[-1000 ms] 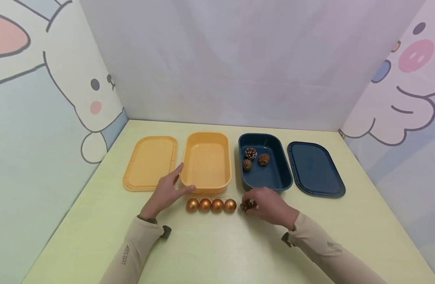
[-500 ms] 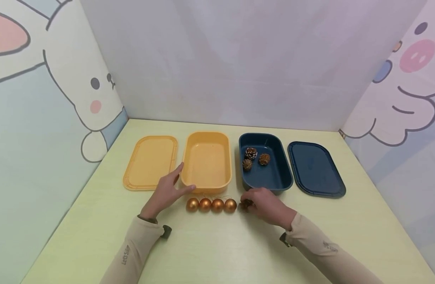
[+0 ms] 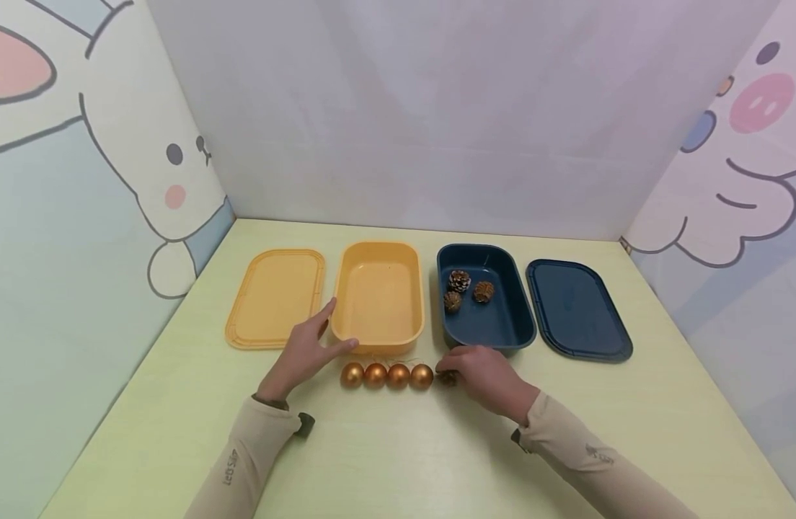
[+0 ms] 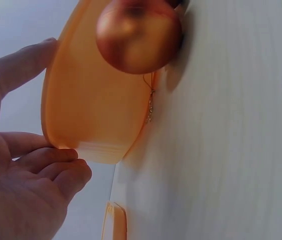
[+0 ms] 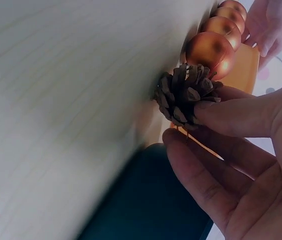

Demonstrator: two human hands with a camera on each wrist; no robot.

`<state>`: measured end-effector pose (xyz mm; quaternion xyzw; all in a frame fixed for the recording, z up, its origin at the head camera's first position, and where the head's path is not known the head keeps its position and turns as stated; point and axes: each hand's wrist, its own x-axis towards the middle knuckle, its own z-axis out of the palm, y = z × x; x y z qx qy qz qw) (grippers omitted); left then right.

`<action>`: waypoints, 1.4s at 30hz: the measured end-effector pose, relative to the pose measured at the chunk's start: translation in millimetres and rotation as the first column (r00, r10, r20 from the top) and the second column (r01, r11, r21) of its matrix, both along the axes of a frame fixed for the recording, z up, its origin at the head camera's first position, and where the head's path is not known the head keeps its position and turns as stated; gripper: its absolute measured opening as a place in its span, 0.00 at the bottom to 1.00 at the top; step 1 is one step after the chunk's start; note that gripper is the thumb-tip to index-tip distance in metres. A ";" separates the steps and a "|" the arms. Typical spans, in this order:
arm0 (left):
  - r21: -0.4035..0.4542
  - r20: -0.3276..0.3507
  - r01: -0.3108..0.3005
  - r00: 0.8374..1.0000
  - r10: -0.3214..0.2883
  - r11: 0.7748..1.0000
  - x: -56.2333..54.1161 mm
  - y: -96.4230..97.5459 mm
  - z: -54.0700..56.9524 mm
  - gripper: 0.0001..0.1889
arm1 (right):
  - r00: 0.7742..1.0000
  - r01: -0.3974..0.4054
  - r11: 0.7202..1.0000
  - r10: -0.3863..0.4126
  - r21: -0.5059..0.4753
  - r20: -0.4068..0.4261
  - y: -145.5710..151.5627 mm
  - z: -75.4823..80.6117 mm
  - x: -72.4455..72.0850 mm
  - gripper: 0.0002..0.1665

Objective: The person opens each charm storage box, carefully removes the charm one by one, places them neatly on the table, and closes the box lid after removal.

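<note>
Handling the pinecone (image 5: 183,95) seemed the step — the right hand (image 3: 487,376) pinched it, next likely needing care beside the baubles (image 3: 421,375) — while the spread left hand (image 3: 302,355) touched the yellow box (image 3: 378,303).

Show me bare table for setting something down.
Free: the table in front of the balls, between the sleeves; also between the blue lid and right sleeve. Crowded: along the near ends of the boxes, where the left hand, balls, pinecone and right hand sit close.

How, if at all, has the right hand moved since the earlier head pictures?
Yes: the right hand has shifted slightly left, nearer the gold balls, judged against the blue box.
</note>
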<state>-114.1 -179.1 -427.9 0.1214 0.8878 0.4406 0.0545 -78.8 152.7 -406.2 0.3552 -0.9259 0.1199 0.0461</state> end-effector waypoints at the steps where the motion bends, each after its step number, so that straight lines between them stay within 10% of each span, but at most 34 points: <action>1: 0.001 0.000 0.000 1.000 0.000 1.000 0.0 0.0 0.1 0.52 | 1.000 0.001 1.000 -0.001 -0.001 -0.003 0.1 0.0 0.2 0.17; 42: 0.010 0.027 -0.003 1.000 0.002 1.000 -1.7 -0.1 -0.6 0.53 | 1.000 -0.025 0.999 0.026 -0.038 0.010 4.5 4.7 2.3 0.18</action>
